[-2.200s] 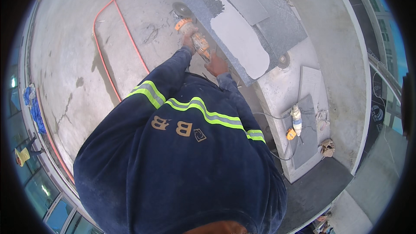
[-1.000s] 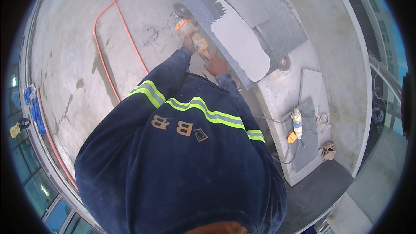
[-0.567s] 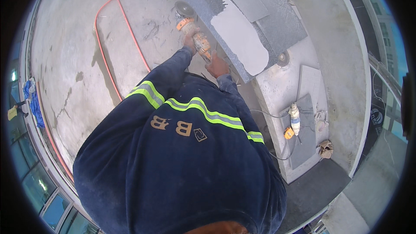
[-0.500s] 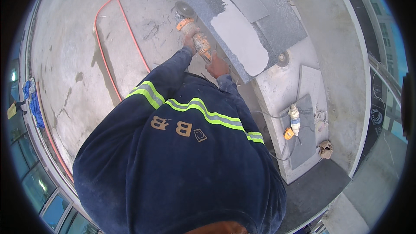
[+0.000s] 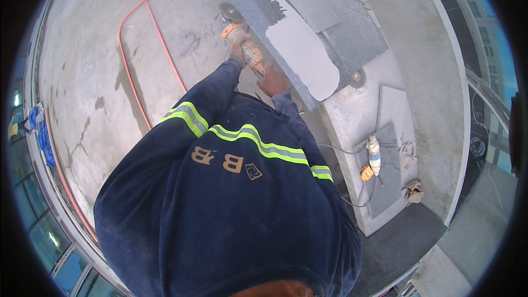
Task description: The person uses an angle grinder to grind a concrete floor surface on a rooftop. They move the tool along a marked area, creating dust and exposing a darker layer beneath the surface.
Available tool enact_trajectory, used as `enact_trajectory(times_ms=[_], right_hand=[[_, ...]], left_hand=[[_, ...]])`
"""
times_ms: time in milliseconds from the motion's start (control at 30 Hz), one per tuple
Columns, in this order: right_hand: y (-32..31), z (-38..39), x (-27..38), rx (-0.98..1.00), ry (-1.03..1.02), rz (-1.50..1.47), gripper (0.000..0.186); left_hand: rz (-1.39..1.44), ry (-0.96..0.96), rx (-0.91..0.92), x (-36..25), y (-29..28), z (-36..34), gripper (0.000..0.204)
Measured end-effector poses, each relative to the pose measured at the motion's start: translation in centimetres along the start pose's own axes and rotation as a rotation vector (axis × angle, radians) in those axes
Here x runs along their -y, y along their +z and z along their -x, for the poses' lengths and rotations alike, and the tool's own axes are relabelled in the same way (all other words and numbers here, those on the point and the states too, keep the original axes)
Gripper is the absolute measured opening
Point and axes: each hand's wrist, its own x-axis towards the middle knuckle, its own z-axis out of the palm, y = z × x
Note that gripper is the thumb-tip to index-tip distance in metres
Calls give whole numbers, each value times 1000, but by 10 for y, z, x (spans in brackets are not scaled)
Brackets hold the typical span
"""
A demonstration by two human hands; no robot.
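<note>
Both of my hands grip an orange and grey angle grinder (image 5: 252,54). My left hand (image 5: 237,49) is wrapped round its body near the head, and my right hand (image 5: 273,81) closes on the rear end. The grinder's round disc (image 5: 230,11) sits at the far end, beside the long edge of a dark grey stone slab (image 5: 256,19). Whether the disc touches that edge I cannot tell. Pale dust or slurry (image 5: 302,52) covers much of the slab's top.
Thinner grey slabs (image 5: 352,38) lie on the raised ledge, with a loose grinding disc (image 5: 358,78) by the corner. A second power tool (image 5: 373,154), an orange tape measure (image 5: 367,173) and crumpled brown paper (image 5: 414,191) rest nearer. Red hoses (image 5: 122,44) cross the concrete floor.
The grinder and both hands have shifted slightly up and to the left in the picture. My grip looks the same, and the view itself has moved a little.
</note>
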Motion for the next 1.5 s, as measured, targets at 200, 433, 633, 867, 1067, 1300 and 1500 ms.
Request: enact_trajectory(times_ms=[200,433,633,867,1067,1300,1500], right_hand=[[-8,28,-4,43,-13,23,58],[-6,26,-9,36,-5,8,59],[3,-4,-8,-9,-28,-42,58],[2,-2,-6,-14,-18,-1,62],[0,31,-12,37,7,3,65],[-7,42,-14,46,22,28,72],[-3,20,-11,39,12,-6,72]], left_hand=[[8,-36,-113,9,6,29,34],[-25,-30,-67,14,5,27,36],[-31,9,-63,4,3,-3,36],[-16,-11,-10,1,5,2,36],[-41,-26,-106,15,6,35,32],[-28,-28,-116,22,7,41,32],[-9,-42,-123,13,6,20,32]])
